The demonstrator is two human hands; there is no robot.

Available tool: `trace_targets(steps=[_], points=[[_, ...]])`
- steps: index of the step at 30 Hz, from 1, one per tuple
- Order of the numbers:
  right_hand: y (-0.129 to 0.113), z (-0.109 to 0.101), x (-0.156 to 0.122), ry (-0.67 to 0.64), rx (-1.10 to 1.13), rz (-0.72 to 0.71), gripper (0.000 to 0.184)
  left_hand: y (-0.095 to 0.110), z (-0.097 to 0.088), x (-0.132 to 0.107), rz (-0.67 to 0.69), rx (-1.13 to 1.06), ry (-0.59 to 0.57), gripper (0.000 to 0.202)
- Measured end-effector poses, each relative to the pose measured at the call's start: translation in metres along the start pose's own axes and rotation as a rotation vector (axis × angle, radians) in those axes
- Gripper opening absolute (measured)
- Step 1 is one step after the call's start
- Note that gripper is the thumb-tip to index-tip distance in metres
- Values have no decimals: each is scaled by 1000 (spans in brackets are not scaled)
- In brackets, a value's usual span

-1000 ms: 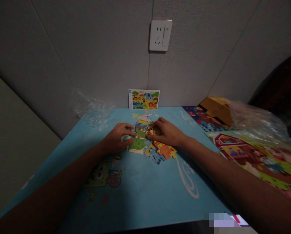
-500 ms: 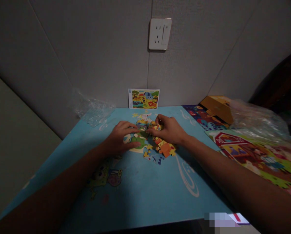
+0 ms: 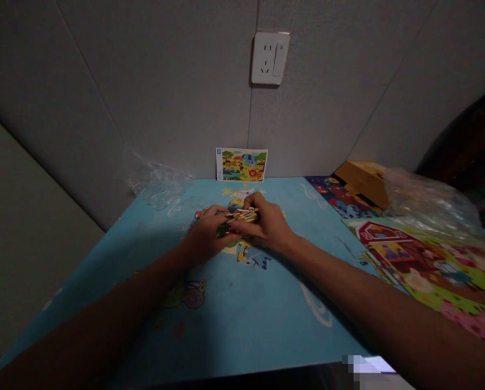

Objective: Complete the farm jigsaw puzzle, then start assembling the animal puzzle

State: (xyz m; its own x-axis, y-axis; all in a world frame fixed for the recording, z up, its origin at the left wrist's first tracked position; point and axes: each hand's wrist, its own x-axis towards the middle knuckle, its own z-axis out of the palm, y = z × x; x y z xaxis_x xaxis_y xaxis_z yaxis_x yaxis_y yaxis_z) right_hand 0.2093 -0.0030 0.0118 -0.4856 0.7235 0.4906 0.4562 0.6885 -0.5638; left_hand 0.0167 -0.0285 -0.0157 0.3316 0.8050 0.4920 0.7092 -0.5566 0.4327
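Note:
Both my hands meet over the middle of a blue cartoon-printed table (image 3: 242, 309). My left hand (image 3: 205, 234) and my right hand (image 3: 269, 225) are closed together on a small stack of colourful puzzle pieces (image 3: 242, 216), lifted a little off the surface. A few loose puzzle pieces (image 3: 252, 259) lie on the table just below my hands. A small reference picture card (image 3: 241, 164) of the puzzle leans against the wall behind them.
A crumpled clear plastic bag (image 3: 155, 181) lies at the back left. On the right lie a finished farm puzzle (image 3: 413, 254), a yellow box (image 3: 364, 181) and another clear bag (image 3: 429, 203). A wall socket (image 3: 270, 58) is above.
The puzzle pieces that lay spread flat under my hands have been gathered into a stack and raised off the table. Both hands have come together around them.

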Motion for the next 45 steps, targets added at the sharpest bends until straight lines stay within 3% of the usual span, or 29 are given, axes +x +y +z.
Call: trace_targets(steps=[3,7,16,20,26,32,37,41,45], points=[[0,-6,-2,-29,-25,-61,31,1,-6,0,-4,-35,37,17],[0,-9,-4,-38,4,-23,30,2,-10,2,-11,-114,100,18],[24,8,-6,2,347,62,35,-2,-5,4,-130,-101,31,26],[23,8,-7,7,377,23,34,0,-6,3,-136,-101,6,28],[11,7,-9,133,426,26,36,8,-12,2,-206,-215,116,30],[10,14,-6,174,665,119,38,5,-7,1,-185,-431,92,22],[12,7,-2,253,821,202,45,8,-15,0,-308,-638,198,28],[19,-8,-5,147,782,306,45,6,-22,4,-425,-704,358,31],[27,-24,-10,-152,638,338,41,2,-23,6,-486,-638,385,37]])
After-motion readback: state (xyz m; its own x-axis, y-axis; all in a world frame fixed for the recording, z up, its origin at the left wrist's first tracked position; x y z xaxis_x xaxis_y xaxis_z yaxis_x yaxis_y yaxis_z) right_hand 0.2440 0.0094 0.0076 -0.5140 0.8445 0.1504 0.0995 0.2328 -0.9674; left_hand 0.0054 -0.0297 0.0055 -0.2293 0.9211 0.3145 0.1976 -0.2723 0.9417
